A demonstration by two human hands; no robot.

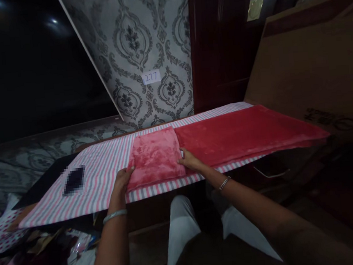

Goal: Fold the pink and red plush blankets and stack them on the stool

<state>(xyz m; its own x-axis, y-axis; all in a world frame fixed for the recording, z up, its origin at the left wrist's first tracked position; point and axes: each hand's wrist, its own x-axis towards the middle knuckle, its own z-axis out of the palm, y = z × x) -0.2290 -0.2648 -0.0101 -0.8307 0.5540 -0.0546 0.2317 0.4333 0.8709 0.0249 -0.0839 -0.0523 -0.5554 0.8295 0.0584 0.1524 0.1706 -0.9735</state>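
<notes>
Red plush cloth lies across a striped sheet of pink, grey and white, spread in front of the person. Its long axis runs left to right, roughly along the patterned wall, with the right end pointing toward a cardboard box. At the left end, 1 paler, squarish panel of the plush appears folded over.

The left hand grips the panel's left edge, thumb on top, most of its fingers hidden. The right hand pinches the panel's right edge, with a small white tag showing beside the thumb. Both grips are narrow, closed on the plush.

The box's contents are hidden; its side bears dark printed characters, too dim to read, and an oval mark. At lower left, clear plastic packaging sits in a dim pile, its contents unclear. A paper note on the wall reads "277" in handwriting. Pixelation hides what the dark patch on the sheet's left part is.
</notes>
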